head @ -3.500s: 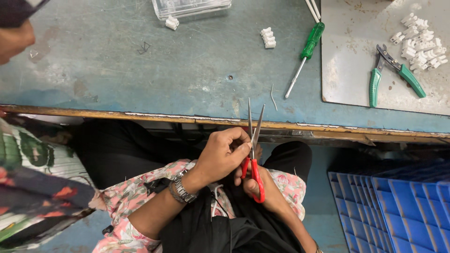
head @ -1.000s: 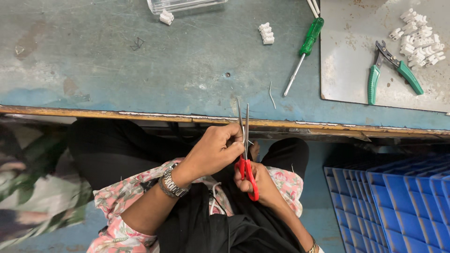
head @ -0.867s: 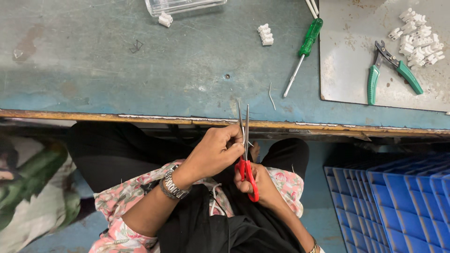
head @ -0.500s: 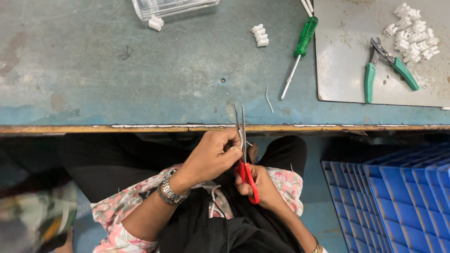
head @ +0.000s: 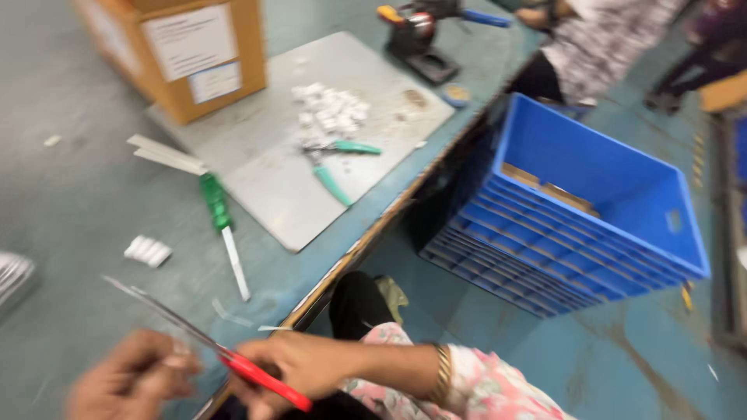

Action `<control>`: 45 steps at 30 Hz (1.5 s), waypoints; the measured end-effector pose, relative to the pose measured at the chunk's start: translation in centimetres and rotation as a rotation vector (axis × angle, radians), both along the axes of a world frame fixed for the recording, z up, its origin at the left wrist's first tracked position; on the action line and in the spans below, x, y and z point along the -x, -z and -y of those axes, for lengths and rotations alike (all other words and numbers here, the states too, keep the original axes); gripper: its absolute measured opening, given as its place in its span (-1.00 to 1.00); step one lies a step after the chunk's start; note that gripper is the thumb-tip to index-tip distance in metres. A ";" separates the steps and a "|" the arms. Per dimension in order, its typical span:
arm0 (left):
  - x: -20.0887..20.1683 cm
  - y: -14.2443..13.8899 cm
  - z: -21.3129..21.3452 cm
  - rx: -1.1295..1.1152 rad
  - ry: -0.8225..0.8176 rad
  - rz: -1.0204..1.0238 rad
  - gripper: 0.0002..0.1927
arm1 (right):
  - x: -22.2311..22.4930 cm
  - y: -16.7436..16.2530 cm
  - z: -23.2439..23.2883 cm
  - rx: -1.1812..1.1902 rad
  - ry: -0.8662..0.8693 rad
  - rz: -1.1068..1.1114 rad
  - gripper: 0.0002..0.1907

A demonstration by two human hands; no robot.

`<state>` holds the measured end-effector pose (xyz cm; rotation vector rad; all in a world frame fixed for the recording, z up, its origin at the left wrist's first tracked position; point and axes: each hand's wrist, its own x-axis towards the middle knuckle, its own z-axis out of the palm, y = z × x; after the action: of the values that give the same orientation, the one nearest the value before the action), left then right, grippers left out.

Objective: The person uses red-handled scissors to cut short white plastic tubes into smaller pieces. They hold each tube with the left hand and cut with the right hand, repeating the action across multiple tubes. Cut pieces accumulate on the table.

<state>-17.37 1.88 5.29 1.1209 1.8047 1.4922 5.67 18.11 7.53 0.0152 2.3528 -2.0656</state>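
At the near left edge of the table, the blurry left hand (head: 136, 373) pinches something too small to see beside the red-handled scissors (head: 214, 354), which the right hand (head: 299, 369) grips tight by the handle, blades pointing far left so both hands can work together.

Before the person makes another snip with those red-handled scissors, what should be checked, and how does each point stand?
1. Right hand grips the red-handled scissors: ok.
2. Left hand clear of the blades: cannot tell, the picture is blurred.
3. What sits between the blades: cannot tell.
4. Green-handled screwdriver lies on the grey-green table, apart from the hands: ok.
5. Green-handled pliers rest on the grey metal plate beside the white plastic pieces: ok.
6. Blue plastic crate stands on the floor beside the table, clear of the person's knees: ok.
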 end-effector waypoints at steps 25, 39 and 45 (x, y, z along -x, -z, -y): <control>9.1 2.3 -3.5 -0.166 -0.291 0.631 -0.74 | 23.5 -0.6 -7.6 0.236 0.026 -0.044 -0.48; 11.8 6.1 -9.3 0.289 -0.338 0.353 -0.76 | 24.3 2.0 -6.9 -0.118 0.009 -0.119 -0.65; 9.7 5.7 -10.0 0.330 -0.353 0.333 -0.76 | 25.0 2.3 -6.8 -0.167 0.026 -0.105 -0.58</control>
<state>-27.07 11.88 -0.46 0.3824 1.9766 1.3960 -19.33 24.90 5.26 -0.0640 2.5938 -1.9198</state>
